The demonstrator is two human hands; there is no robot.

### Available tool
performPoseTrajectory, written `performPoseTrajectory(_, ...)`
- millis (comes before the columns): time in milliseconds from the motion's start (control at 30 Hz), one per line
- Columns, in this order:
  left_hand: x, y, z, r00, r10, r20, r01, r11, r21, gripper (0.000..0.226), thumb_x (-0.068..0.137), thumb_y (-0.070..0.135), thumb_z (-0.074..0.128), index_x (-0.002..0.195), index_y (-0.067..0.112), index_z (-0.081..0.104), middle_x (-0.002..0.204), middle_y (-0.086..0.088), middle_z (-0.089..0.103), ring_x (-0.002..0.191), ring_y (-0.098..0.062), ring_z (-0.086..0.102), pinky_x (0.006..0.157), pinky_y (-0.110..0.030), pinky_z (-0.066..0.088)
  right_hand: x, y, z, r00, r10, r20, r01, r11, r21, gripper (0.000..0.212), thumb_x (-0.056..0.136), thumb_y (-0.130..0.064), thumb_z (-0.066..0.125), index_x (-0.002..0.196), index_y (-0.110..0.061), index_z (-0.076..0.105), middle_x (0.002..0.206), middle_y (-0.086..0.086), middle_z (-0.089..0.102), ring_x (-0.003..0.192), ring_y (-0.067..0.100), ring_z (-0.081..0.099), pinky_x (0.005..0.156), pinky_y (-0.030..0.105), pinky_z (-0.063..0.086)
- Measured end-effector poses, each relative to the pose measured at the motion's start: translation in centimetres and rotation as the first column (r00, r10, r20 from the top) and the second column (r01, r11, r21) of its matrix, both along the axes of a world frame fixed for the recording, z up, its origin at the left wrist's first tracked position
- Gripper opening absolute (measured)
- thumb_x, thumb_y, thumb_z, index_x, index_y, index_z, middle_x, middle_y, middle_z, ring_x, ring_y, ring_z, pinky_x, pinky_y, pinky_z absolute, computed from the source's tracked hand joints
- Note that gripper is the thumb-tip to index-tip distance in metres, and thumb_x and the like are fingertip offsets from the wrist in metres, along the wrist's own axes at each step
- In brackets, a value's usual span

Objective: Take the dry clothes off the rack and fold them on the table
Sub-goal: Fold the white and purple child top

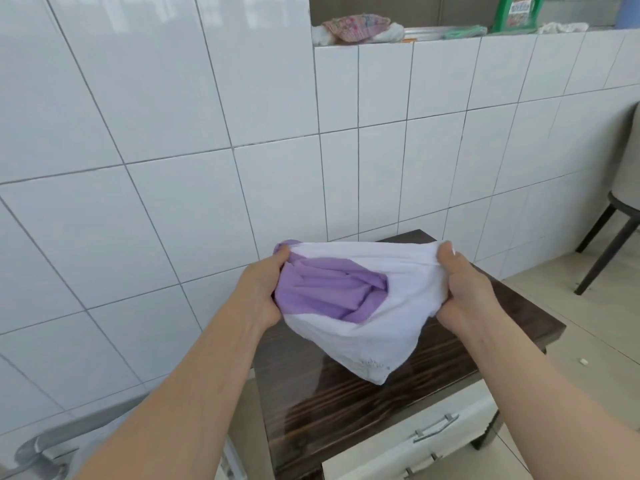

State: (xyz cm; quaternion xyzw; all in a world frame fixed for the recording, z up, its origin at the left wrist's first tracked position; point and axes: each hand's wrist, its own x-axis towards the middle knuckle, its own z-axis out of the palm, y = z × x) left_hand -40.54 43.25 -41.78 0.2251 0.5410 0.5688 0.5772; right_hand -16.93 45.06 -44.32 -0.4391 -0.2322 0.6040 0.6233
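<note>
**Garment held over table, both hands gripping**

White glazed wall tiles (173, 133) fill most of the view, with grey grout lines running at a slant. Below them stands a dark wood-grain table (346, 410), glossy enough to show reflections, with a white drawer front (415, 441) and a metal handle (434, 426) under its near edge.

I hold a white-and-purple garment (363, 306) in the air above the table top. Its lowest corner hangs down close to the surface; I cannot tell whether it touches. The white cloth is stretched between my hands along the top edge, and the purple cloth is bunched in folds on the left side.

My left hand (263, 292) grips the purple end, fingers curled into the cloth and thumb on the near side. My right hand (464, 285) grips the white end, fingers curled over the upper edge and thumb clamped below. Both forearms are bare.

Other observations:
- Ledge (450, 38) at the top of the tiled wall carries a patterned pink cloth (356, 24), a green plastic container (516, 13) and some pale rags.
- Dark chair legs (616, 233) stand on the beige floor tiles (588, 341) at the right.
- Small white scrap (584, 362) lies on the floor near the table.
- Grey metal lever handle (41, 448) shows at the lower left corner.
</note>
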Motion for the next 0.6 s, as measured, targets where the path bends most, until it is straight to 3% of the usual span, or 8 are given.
performPoseTrajectory(67, 0.1, -0.4, 0.2, 0.992, -0.042, 0.121, 0.044, 0.999, -0.021, 0.026, 0.096, 0.037, 0.055, 0.091, 0.015, 0.068, 0.084, -0.008, 0.072, 0.082, -0.026, 0.065, 0.077, -0.039, 0.052, 0.1, -0.3, -0.3, 0.997, 0.015, 0.071, -0.015, 1.000, -0.010, 0.019, 0.097, -0.035, 0.055, 0.097, -0.017, 0.062, 0.093, 0.003, 0.071, 0.081, 0.019, 0.068, 0.072, 0.036, 0.056)
performPoseTrajectory(167, 0.0, -0.9, -0.1, 0.964, -0.093, 0.248, 0.093, 0.996, 0.010, 0.035, 0.100, 0.039, 0.045, 0.088, 0.011, 0.063, 0.075, -0.008, 0.071, 0.072, -0.023, 0.068, 0.071, -0.039, 0.051, 0.5, -0.7, -0.3, 0.998, 0.023, 0.057, -0.026, 0.998, 0.052, 0.019, 0.092, -0.032, 0.063, 0.079, -0.019, 0.058, 0.077, -0.001, 0.070, 0.074, 0.015, 0.066, 0.072, 0.034, 0.055)
performPoseTrajectory(267, -0.9, -1.4, -0.2, 0.965, -0.160, 0.207, 0.161, 0.987, 0.010, 0.028, 0.094, 0.039, 0.055, 0.103, 0.015, 0.068, 0.097, -0.012, 0.073, 0.077, -0.025, 0.070, 0.067, -0.039, 0.058, 1.7, -0.5, -1.0, 0.966, -0.100, 0.240, 0.088, 0.994, 0.059, 0.020, 0.082, -0.027, 0.075, 0.072, -0.020, 0.060, 0.078, -0.001, 0.067, 0.076, 0.018, 0.062, 0.070, 0.032, 0.052)
performPoseTrajectory(367, -1.4, -1.9, -0.3, 0.941, -0.330, 0.075, 0.330, 0.944, 0.013, 0.050, 0.077, 0.020, 0.075, 0.125, 0.013, 0.060, 0.117, -0.015, 0.067, 0.093, -0.027, 0.068, 0.082, -0.040, 0.058, 2.4, 0.0, -1.7, 0.828, -0.358, 0.431, 0.409, 0.912, -0.027, 0.019, 0.080, -0.026, 0.077, 0.086, -0.020, 0.061, 0.097, 0.003, 0.064, 0.085, 0.019, 0.059, 0.077, 0.032, 0.048)
performPoseTrajectory(433, -0.7, -2.2, -0.6, 0.911, -0.391, -0.128, 0.393, 0.919, -0.010, 0.070, 0.069, -0.002, 0.076, 0.133, 0.013, 0.050, 0.120, -0.016, 0.064, 0.099, -0.027, 0.066, 0.088, -0.039, 0.054, 1.3, -0.4, -1.7, 0.630, -0.365, 0.686, 0.464, 0.885, 0.045, 0.036, 0.078, -0.034, 0.077, 0.106, -0.019, 0.060, 0.114, 0.007, 0.060, 0.101, 0.023, 0.057, 0.087, 0.032, 0.045)
performPoseTrajectory(500, 0.4, -2.2, -1.1, 0.908, -0.334, -0.251, 0.345, 0.938, 0.000, 0.065, 0.075, -0.016, 0.068, 0.131, 0.011, 0.051, 0.115, -0.018, 0.064, 0.100, -0.029, 0.065, 0.088, -0.038, 0.053, -0.6, -1.3, -1.4, 0.511, -0.353, 0.784, 0.293, 0.929, 0.228, 0.032, 0.074, -0.034, 0.080, 0.095, -0.018, 0.063, 0.104, 0.005, 0.064, 0.099, 0.019, 0.059, 0.086, 0.030, 0.046)
performPoseTrajectory(567, 1.4, -2.2, -1.5, 0.917, -0.253, -0.308, 0.281, 0.959, 0.050, 0.052, 0.079, -0.017, 0.060, 0.120, 0.014, 0.059, 0.107, -0.017, 0.067, 0.092, -0.026, 0.066, 0.078, -0.034, 0.054, -3.2, -3.4, -1.0, 0.575, -0.171, 0.800, -0.106, 0.954, 0.280, 0.014, 0.077, -0.023, 0.078, 0.078, -0.015, 0.066, 0.081, 0.000, 0.068, 0.077, 0.007, 0.061, 0.072, 0.018, 0.047)
performPoseTrajectory(600, 1.9, -2.3, -1.5, 0.920, -0.228, -0.319, 0.265, 0.961, 0.079, 0.045, 0.080, -0.016, 0.057, 0.111, 0.016, 0.063, 0.102, -0.016, 0.068, 0.086, -0.024, 0.066, 0.074, -0.032, 0.054, -4.4, -4.4, -1.1, 0.556, -0.025, 0.831, -0.340, 0.905, 0.255, 0.008, 0.081, -0.017, 0.073, 0.076, -0.013, 0.068, 0.076, -0.001, 0.068, 0.070, 0.004, 0.059, 0.068, 0.014, 0.045)
